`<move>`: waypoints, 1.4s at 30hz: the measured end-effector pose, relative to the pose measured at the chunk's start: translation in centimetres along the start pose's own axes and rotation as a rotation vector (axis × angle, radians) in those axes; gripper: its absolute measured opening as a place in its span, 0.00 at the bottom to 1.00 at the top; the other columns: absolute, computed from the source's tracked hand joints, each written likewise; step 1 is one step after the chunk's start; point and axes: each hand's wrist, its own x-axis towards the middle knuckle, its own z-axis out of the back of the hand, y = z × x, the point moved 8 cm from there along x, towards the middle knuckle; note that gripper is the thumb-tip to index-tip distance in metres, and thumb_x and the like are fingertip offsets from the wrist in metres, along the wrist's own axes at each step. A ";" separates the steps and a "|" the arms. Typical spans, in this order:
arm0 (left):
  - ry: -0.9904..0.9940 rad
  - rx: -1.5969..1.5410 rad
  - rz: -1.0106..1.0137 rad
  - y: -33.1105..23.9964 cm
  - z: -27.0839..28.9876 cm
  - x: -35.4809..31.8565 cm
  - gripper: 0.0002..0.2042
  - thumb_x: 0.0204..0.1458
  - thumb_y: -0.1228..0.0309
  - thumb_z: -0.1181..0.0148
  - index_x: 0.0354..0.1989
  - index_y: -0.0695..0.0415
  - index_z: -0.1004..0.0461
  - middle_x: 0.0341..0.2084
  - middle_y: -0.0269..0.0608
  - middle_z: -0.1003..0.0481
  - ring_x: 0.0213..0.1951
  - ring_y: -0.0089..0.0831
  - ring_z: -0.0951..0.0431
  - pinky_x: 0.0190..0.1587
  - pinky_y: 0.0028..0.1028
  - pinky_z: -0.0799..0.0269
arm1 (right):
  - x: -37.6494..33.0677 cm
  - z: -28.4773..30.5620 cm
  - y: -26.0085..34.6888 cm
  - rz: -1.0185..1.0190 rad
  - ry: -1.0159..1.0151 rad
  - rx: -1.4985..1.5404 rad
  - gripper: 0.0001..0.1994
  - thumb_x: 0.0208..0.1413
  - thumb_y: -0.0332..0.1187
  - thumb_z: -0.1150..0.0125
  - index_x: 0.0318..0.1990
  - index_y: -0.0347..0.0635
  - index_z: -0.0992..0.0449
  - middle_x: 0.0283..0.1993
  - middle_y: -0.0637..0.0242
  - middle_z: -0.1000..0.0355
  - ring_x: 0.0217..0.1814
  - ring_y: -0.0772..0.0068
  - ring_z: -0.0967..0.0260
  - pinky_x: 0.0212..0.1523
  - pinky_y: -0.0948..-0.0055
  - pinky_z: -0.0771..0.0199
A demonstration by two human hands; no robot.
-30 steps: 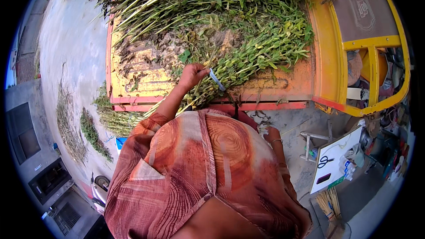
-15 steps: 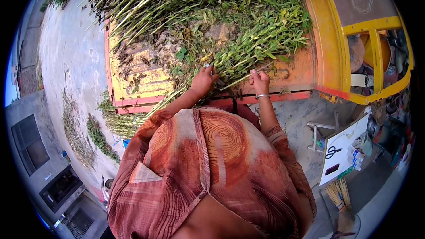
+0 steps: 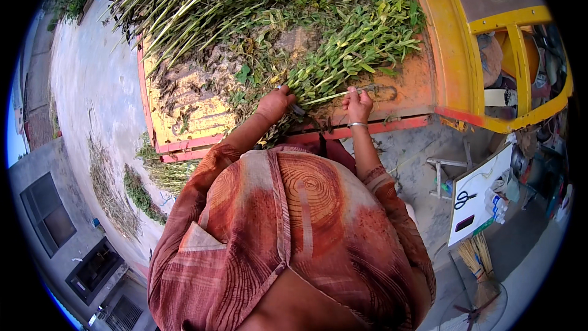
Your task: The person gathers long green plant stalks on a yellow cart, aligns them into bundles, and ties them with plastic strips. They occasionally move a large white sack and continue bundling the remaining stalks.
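Note:
My right hand (image 3: 358,106), with a bangle at its wrist, pinches a pale green plant stalk (image 3: 328,96) near the edge of the orange cargo bed. The stalk slants left toward my left hand (image 3: 275,104), which is closed beside the leafy stems. A small grey thing (image 3: 298,110) shows by its thumb; its kind and what lies inside the fingers cannot be made out. Just beyond both hands lies a heap of cut leafy stalks (image 3: 355,55), tops to the right. Darker, wilted leaves (image 3: 278,130) hang at the bed's edge below my left hand.
The yellow-orange cargo bed (image 3: 401,95) has a red front edge and a yellow frame (image 3: 520,73) on the right. A white board (image 3: 481,193) with scissors (image 3: 463,200) stands lower right, near a straw broom (image 3: 478,257). More stalks (image 3: 110,184) lie on the ground at left.
Long stalks that ran along my left forearm are no longer seen there. My hands stay close to the same places, and the view has shifted slightly.

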 end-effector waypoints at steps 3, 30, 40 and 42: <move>0.063 0.004 -0.044 0.2 -0.1 0.3 0.12 0.42 0.72 0.44 0.37 0.47 0.26 0.35 0.42 0.33 0.37 0.44 0.26 0.37 0.38 0.27 | 0.3 0.0 0.2 -0.031 0.020 -0.009 0.10 0.57 0.33 0.46 0.31 0.33 0.29 0.18 0.68 0.33 0.15 0.80 0.37 0.13 0.79 0.37; 0.028 -0.293 -0.194 3.7 -1.4 3.1 0.01 0.42 0.76 0.46 0.23 0.59 0.31 0.31 0.49 0.34 0.31 0.47 0.28 0.32 0.39 0.31 | 1.1 -9.4 5.8 0.130 0.176 -0.385 0.13 0.56 0.31 0.46 0.23 0.32 0.33 0.17 0.61 0.30 0.14 0.74 0.33 0.16 0.72 0.32; 0.014 -0.234 -0.275 2.3 0.6 2.9 0.03 0.45 0.76 0.49 0.26 0.62 0.33 0.30 0.49 0.36 0.28 0.48 0.29 0.31 0.39 0.31 | 6.8 -9.3 0.6 -0.288 0.126 -0.509 0.10 0.56 0.29 0.45 0.32 0.28 0.31 0.18 0.56 0.29 0.15 0.71 0.32 0.15 0.69 0.30; 0.010 -0.245 -0.283 2.5 0.7 3.1 0.03 0.45 0.77 0.49 0.25 0.63 0.34 0.30 0.49 0.36 0.28 0.48 0.29 0.30 0.39 0.31 | 7.3 -9.5 1.1 -0.313 0.101 -0.713 0.17 0.55 0.33 0.42 0.17 0.38 0.37 0.16 0.57 0.30 0.14 0.70 0.33 0.15 0.67 0.31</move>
